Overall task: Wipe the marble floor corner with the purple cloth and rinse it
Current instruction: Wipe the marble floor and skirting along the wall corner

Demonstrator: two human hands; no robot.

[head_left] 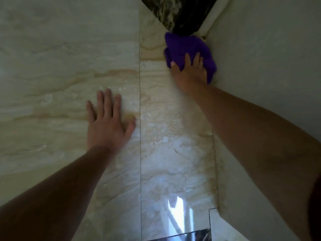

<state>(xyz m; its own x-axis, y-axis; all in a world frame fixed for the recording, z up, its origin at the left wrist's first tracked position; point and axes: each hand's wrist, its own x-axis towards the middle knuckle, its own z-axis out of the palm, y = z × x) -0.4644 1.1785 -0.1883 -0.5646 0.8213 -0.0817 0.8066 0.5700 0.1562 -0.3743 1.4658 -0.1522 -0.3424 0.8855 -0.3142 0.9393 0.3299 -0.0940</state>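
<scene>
A bunched purple cloth (pixel 185 47) lies on the cream marble floor (pixel 165 136), pushed into the corner where the floor meets the pale wall (pixel 264 49). My right hand (pixel 189 73) presses down on the cloth's near edge, fingers spread over it. My left hand (pixel 107 120) rests flat on the floor to the left, palm down, fingers apart, holding nothing.
A dark veined marble strip (pixel 178 13) runs diagonally just beyond the cloth, along a light skirting (pixel 208 20). A thin tile joint (pixel 140 101) runs down the floor between my hands. Bright window glare (pixel 177 211) reflects near the bottom, beside another dark strip (pixel 196 235).
</scene>
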